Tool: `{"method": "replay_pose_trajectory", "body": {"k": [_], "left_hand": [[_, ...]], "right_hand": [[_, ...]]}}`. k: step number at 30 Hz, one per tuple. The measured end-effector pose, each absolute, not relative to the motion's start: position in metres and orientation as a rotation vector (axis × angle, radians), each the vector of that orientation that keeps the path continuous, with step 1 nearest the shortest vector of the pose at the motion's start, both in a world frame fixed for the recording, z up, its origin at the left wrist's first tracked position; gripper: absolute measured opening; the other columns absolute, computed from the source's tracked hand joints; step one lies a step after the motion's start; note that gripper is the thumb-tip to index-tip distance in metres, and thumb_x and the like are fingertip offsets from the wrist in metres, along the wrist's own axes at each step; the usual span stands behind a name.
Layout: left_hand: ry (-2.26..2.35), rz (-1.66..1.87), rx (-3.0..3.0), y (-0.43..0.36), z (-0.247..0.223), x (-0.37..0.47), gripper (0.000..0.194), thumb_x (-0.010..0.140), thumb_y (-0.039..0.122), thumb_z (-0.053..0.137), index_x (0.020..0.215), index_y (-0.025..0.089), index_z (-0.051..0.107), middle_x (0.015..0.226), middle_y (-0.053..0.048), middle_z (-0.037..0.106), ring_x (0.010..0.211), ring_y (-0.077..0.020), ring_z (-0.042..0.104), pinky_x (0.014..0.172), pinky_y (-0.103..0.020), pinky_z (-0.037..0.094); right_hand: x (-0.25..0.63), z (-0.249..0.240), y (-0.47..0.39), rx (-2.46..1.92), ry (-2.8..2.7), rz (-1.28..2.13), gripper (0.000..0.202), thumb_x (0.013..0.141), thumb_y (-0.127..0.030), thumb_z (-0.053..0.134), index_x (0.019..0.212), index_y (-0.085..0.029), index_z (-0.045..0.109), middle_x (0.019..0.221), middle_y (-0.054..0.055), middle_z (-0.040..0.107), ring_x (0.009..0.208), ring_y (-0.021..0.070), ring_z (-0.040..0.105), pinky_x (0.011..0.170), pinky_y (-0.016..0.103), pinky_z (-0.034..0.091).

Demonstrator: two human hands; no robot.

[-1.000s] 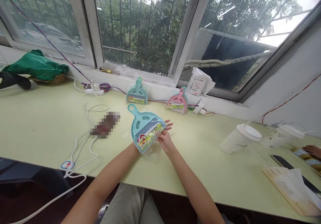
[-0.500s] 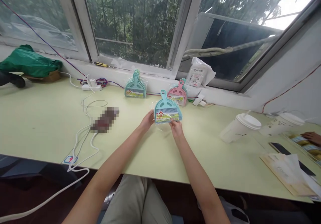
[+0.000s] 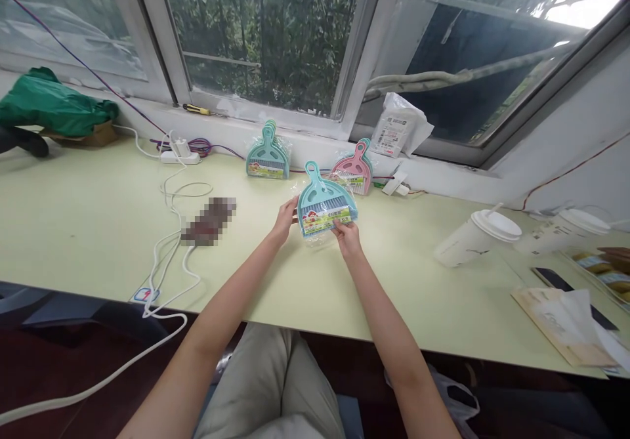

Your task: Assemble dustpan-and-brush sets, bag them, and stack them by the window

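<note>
Between my hands is a light-blue toy dustpan and brush set (image 3: pixel 325 196) in clear plastic wrap, its handle pointing up and tilted a little left. A printed label crosses its lower part. My left hand (image 3: pixel 286 219) grips its left edge, some fingers hidden behind it. My right hand (image 3: pixel 347 237) pinches the lower right corner, thumb in front. Behind it stands a pink dustpan set (image 3: pixel 357 167), partly covered by the one I hold. Further left, several teal dustpan sets (image 3: pixel 268 153) stand together against the wall under the window.
White cups (image 3: pixel 477 237) stand at the right, near a phone (image 3: pixel 551 277) and papers (image 3: pixel 561 321). White cables (image 3: pixel 165 255) and a blurred-out object (image 3: pixel 209 222) lie at the left. A power strip (image 3: pixel 180 157), screwdriver (image 3: pixel 197 109) and plastic-wrapped package (image 3: pixel 398 127) are near the window.
The held dustpan set has tipped slightly to the left, and its handle has swung left. Both hands keep hold of it. The whole view has shifted a little.
</note>
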State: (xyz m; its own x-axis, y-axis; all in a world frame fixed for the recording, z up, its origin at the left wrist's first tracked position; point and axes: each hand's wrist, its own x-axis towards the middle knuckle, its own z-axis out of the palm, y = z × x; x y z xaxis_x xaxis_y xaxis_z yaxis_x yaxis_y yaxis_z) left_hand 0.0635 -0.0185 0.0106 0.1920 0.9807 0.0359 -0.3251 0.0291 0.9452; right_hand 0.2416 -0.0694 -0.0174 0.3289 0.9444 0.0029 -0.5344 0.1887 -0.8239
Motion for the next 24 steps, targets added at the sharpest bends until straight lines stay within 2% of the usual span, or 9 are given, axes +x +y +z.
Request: {"method": "replay_pose_trajectory", "body": {"k": [3,5,8,10,13,17,20,24], "left_hand": [[0.727,1.177,0.945,-0.024,0.009,0.072,0.058,0.08,0.066,0.05,0.121,0.026,0.057,0.108,-0.005,0.067,0.095,-0.0209,0.063,0.069,-0.027,0.049],[0.641,1.159,0.877,-0.03,0.008,0.079,0.057,0.081,0.064,0.05,0.12,0.024,0.057,0.109,-0.006,0.067,0.099,-0.0219,0.062,0.077,-0.03,0.05],[0.526,1.031,0.887,-0.039,0.005,0.088,0.046,0.079,0.049,0.062,0.113,0.018,0.061,0.11,-0.008,0.067,0.103,-0.023,0.061,0.088,-0.033,0.048],[0.428,0.962,0.886,-0.043,0.004,0.089,0.042,0.079,0.042,0.064,0.114,0.018,0.06,0.116,-0.008,0.065,0.109,-0.0226,0.059,0.094,-0.035,0.045],[0.299,0.974,0.773,-0.044,0.003,0.088,0.048,0.085,0.053,0.051,0.118,0.019,0.058,0.123,-0.009,0.062,0.115,-0.0227,0.056,0.1,-0.036,0.042],[0.278,1.002,0.636,-0.037,0.002,0.082,0.069,0.085,0.069,0.03,0.126,0.019,0.053,0.124,-0.011,0.061,0.118,-0.0265,0.055,0.101,-0.042,0.041],[0.354,1.035,0.601,-0.029,-0.001,0.078,0.069,0.087,0.067,0.027,0.128,0.017,0.051,0.12,-0.012,0.063,0.116,-0.0277,0.055,0.098,-0.044,0.044],[0.428,0.948,0.73,-0.017,-0.007,0.074,0.059,0.089,0.057,0.035,0.125,0.014,0.053,0.11,-0.013,0.066,0.107,-0.0279,0.06,0.086,-0.045,0.05]], "right_hand": [[0.235,-0.021,-0.07,-0.814,-0.568,1.092,0.027,0.062,-0.013,0.075,0.086,-0.018,0.064,0.089,0.001,0.071,0.091,0.0176,0.067,0.089,0.036,0.056],[0.232,-0.022,-0.07,-0.795,-0.543,1.067,0.027,0.062,-0.012,0.074,0.087,-0.018,0.063,0.089,0.001,0.071,0.091,0.017,0.067,0.089,0.035,0.056],[0.232,-0.021,-0.069,-0.776,-0.516,1.026,0.028,0.063,-0.013,0.072,0.09,-0.018,0.063,0.093,0.002,0.071,0.093,0.0165,0.067,0.091,0.035,0.055],[0.233,-0.019,-0.069,-0.767,-0.505,0.985,0.028,0.065,-0.014,0.071,0.091,-0.018,0.062,0.097,0.002,0.071,0.096,0.0166,0.067,0.092,0.035,0.054],[0.235,-0.016,-0.068,-0.757,-0.489,0.941,0.026,0.067,-0.016,0.069,0.092,-0.019,0.062,0.099,0.002,0.071,0.099,0.0167,0.066,0.094,0.036,0.053],[0.234,-0.014,-0.068,-0.76,-0.517,0.975,0.024,0.067,-0.014,0.069,0.09,-0.019,0.063,0.097,0.002,0.071,0.099,0.0168,0.066,0.095,0.036,0.053],[0.226,-0.014,-0.07,-0.785,-0.555,1.1,0.02,0.066,-0.013,0.069,0.085,-0.019,0.064,0.093,0.002,0.072,0.097,0.0168,0.066,0.094,0.034,0.053],[0.204,-0.014,-0.079,-0.819,-0.653,1.328,0.02,0.064,-0.013,0.072,0.082,-0.017,0.065,0.088,0.003,0.072,0.096,0.0202,0.067,0.089,0.035,0.056]]}}
